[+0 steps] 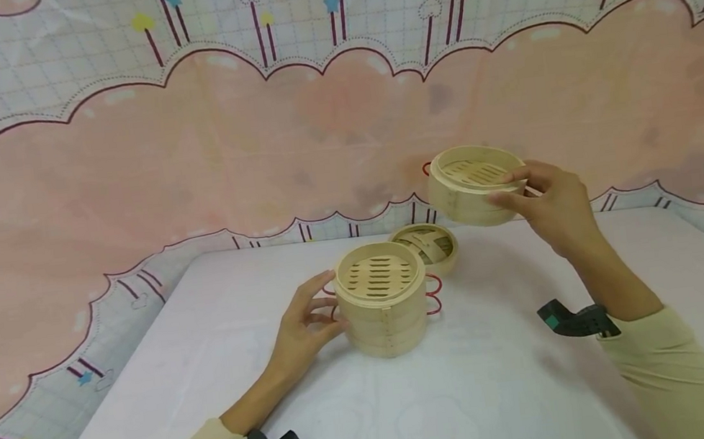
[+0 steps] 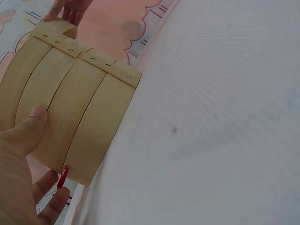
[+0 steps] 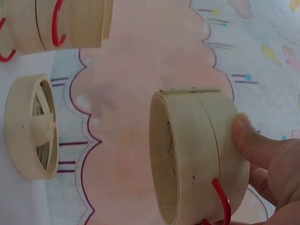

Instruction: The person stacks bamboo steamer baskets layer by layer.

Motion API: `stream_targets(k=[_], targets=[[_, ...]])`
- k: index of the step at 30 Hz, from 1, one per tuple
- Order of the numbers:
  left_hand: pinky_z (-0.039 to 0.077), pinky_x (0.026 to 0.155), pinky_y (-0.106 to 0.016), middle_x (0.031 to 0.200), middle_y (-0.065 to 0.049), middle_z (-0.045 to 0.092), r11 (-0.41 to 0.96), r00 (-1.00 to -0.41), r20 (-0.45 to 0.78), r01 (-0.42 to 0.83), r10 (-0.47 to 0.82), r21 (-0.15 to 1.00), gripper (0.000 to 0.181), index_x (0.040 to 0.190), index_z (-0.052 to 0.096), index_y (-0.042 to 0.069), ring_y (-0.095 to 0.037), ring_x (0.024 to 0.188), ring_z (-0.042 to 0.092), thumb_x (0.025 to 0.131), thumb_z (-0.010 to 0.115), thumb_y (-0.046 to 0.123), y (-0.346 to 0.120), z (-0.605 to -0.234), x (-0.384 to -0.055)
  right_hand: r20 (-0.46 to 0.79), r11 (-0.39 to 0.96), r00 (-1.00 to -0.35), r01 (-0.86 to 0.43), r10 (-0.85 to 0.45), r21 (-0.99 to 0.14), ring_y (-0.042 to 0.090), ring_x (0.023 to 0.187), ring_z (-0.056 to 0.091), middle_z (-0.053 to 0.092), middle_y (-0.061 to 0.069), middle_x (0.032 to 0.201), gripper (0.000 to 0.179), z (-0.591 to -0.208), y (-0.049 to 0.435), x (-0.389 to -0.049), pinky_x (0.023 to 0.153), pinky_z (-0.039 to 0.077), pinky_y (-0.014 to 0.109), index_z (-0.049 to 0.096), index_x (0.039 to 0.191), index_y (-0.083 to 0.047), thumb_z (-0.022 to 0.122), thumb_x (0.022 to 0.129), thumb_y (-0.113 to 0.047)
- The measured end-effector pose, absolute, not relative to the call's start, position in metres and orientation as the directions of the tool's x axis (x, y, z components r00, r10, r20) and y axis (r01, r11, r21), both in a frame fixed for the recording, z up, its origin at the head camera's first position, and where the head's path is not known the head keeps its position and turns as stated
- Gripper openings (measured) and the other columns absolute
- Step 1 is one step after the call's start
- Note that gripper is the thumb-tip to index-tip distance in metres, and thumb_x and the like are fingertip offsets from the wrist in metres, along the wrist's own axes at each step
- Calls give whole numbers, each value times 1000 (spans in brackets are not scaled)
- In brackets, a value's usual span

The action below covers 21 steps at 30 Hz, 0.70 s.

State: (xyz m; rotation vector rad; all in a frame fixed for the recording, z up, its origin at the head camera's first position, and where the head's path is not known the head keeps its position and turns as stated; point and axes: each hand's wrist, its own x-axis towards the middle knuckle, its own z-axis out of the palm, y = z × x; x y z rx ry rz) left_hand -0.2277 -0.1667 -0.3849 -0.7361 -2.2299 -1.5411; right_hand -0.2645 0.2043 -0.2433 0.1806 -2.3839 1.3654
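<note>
Two stacked bamboo steamer baskets [image 1: 385, 324], with a slatted floor showing on top and red loop handles at the sides, stand on the table. My left hand [image 1: 305, 322] holds the stack by its left side; in the left wrist view its thumb [image 2: 33, 126] lies on the bamboo wall and fingertips are near a red handle [image 2: 63, 177]. Raised above the table at the back right is another bamboo steamer basket [image 1: 467, 203]. My right hand [image 1: 556, 207] pinches its right rim between thumb and fingers. Its open underside shows in the right wrist view.
A shallow round bamboo piece [image 1: 451, 260] with crossed slats inside lies behind the stack, partly hidden by it. The white table [image 1: 235, 283] ends at a patterned cloth backdrop [image 1: 241, 160].
</note>
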Motion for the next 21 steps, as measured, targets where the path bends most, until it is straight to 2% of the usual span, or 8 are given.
stream_targets(k=[5, 12, 15, 19, 21], targets=[[54, 80, -35, 144, 0, 39, 266, -796, 559, 605, 231, 751, 79, 144, 42, 19, -23, 107, 59, 76, 79, 2, -168, -386, -228, 396, 492, -917, -322, 51, -809, 32, 123, 48, 49, 9, 135, 49, -243, 194, -263, 92, 48, 40, 63, 107, -3, 77, 79, -41], [53, 81, -34, 144, 2, 39, 273, -804, 549, 594, 228, 756, 80, 144, 42, 22, -22, 108, 58, 76, 79, 2, -168, -386, -228, 421, 436, -907, -377, 5, -817, 25, 120, 48, 53, 10, 130, 41, -245, 180, -261, 97, 45, 38, 63, 104, 1, 79, 80, -28], [53, 80, -36, 144, -2, 39, 276, -799, 557, 601, 227, 750, 79, 144, 43, 17, -24, 107, 58, 76, 78, -1, -167, -383, -224, 417, 390, -909, -390, -17, -834, 23, 120, 50, 54, 10, 130, 40, -246, 175, -260, 99, 44, 35, 62, 104, 4, 79, 80, -23], [53, 79, -46, 142, -13, 39, 273, -792, 561, 609, 239, 744, 74, 141, 42, 4, -32, 106, 58, 76, 76, -6, -162, -367, -212, 423, 353, -906, -406, -32, -843, 22, 118, 51, 54, 11, 131, 39, -247, 168, -258, 99, 43, 33, 62, 103, 6, 80, 79, -19], [53, 78, -49, 142, -15, 39, 275, -792, 560, 610, 244, 743, 74, 141, 41, 2, -33, 105, 58, 76, 76, -6, -161, -363, -209, 429, 356, -903, -412, -33, -839, 22, 118, 52, 54, 11, 131, 38, -247, 165, -257, 99, 43, 33, 63, 103, 5, 80, 79, -19]])
